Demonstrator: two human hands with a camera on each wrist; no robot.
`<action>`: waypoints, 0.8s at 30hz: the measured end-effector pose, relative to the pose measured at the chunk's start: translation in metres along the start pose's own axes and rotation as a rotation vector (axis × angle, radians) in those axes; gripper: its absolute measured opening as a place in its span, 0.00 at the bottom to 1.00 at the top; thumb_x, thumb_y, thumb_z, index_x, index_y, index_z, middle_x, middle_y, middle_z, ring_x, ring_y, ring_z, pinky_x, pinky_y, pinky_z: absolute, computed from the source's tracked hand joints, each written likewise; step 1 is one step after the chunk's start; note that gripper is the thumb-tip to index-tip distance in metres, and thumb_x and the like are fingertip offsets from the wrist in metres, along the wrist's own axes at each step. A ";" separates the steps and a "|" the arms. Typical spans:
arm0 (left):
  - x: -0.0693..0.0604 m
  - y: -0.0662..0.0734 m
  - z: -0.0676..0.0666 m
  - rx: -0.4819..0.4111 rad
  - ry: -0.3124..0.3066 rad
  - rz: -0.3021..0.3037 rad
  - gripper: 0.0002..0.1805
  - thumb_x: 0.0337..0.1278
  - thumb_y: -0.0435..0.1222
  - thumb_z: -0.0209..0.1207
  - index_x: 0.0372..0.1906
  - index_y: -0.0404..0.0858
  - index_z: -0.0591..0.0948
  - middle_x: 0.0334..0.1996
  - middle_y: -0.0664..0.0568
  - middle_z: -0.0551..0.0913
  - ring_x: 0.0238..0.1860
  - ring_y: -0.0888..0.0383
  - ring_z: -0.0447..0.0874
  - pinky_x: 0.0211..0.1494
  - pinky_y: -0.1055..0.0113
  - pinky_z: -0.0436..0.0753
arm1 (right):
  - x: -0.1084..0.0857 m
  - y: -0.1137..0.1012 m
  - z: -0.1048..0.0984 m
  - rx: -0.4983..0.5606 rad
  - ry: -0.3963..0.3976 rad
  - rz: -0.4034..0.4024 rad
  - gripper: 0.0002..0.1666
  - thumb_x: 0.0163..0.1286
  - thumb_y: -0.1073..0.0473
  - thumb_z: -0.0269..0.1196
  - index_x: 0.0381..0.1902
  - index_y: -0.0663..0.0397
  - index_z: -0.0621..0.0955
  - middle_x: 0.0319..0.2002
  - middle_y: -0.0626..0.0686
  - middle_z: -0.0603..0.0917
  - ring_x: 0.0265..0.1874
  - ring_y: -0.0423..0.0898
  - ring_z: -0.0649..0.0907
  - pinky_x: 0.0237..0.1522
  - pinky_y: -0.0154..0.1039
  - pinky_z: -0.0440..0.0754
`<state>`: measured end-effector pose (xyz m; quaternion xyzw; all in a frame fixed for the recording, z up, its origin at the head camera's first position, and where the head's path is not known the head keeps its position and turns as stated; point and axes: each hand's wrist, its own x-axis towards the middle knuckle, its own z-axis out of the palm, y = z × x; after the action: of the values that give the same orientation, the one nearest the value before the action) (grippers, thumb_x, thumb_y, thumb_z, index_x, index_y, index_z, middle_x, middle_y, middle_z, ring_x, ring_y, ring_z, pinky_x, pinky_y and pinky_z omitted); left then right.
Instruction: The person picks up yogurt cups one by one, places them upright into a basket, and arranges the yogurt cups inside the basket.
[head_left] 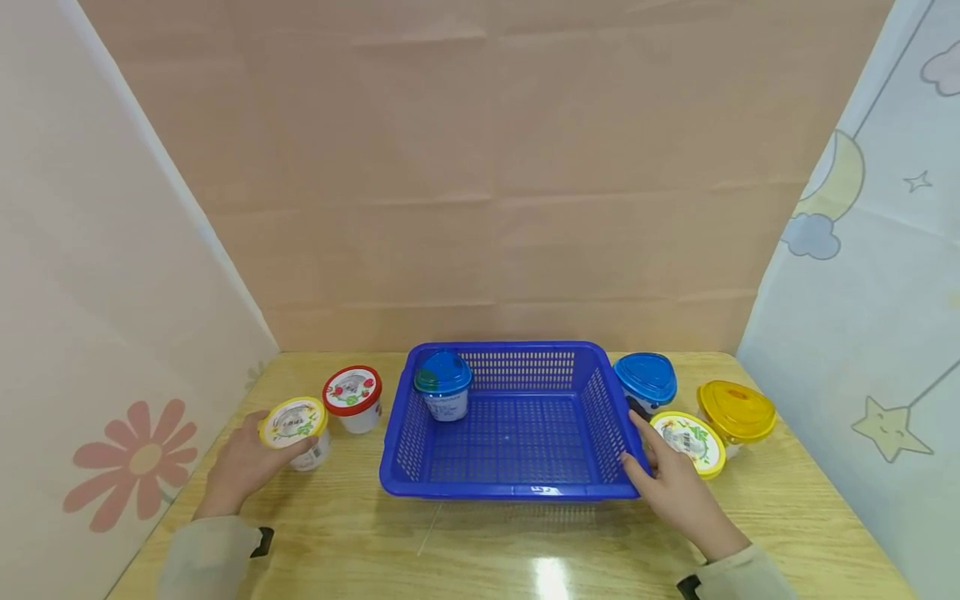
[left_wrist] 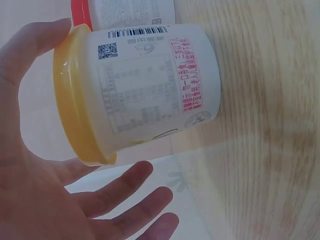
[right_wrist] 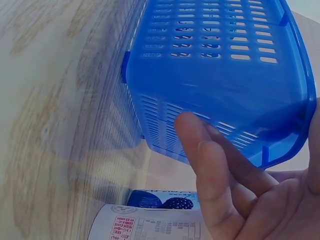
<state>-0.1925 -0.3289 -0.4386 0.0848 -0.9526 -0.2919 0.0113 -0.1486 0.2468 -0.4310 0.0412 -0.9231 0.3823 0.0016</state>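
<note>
My left hand [head_left: 251,460] spans the yellow lid of a white cup [head_left: 309,450], thumb and index finger at opposite sides of the rim. In the left wrist view the cup's [left_wrist: 150,80] printed side and barcode show, and the other fingers stay off it. Beside it is a red-lidded cup [head_left: 352,392]. My right hand [head_left: 671,483] grips the right rim of a blue plastic basket [head_left: 510,490], thumb over the edge and fingers along the outer wall. A blue-lidded cup [head_left: 444,385] stands in the basket's back left corner.
Right of the basket stand a blue-lidded cup [head_left: 647,379], a yellow-and-white-lidded cup [head_left: 690,443] and a cup with a solid yellow lid [head_left: 737,410]. Everything is on a wooden table [head_left: 480,550], with a brown backdrop [head_left: 487,183] behind and printed sheets at both sides.
</note>
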 end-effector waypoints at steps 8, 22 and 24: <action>0.001 -0.001 0.001 -0.008 -0.022 -0.014 0.62 0.51 0.66 0.64 0.73 0.24 0.54 0.62 0.25 0.71 0.56 0.31 0.76 0.48 0.43 0.78 | -0.003 -0.002 0.000 0.016 -0.001 0.006 0.41 0.75 0.55 0.58 0.79 0.57 0.55 0.54 0.68 0.83 0.46 0.52 0.87 0.43 0.45 0.86; 0.001 -0.004 0.000 -0.018 -0.029 -0.029 0.62 0.53 0.66 0.62 0.73 0.22 0.53 0.60 0.24 0.72 0.53 0.34 0.77 0.46 0.47 0.78 | -0.003 0.001 0.002 0.026 0.012 0.005 0.40 0.75 0.53 0.58 0.79 0.53 0.56 0.53 0.67 0.84 0.43 0.49 0.87 0.39 0.38 0.86; 0.001 -0.004 -0.001 -0.022 -0.034 -0.034 0.63 0.53 0.66 0.62 0.72 0.21 0.52 0.60 0.24 0.72 0.54 0.34 0.77 0.46 0.47 0.78 | -0.003 0.002 0.002 0.017 0.021 -0.009 0.40 0.75 0.54 0.58 0.79 0.54 0.57 0.52 0.67 0.84 0.42 0.49 0.87 0.38 0.37 0.85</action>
<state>-0.1925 -0.3333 -0.4402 0.0959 -0.9479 -0.3037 -0.0090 -0.1461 0.2465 -0.4339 0.0414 -0.9195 0.3907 0.0126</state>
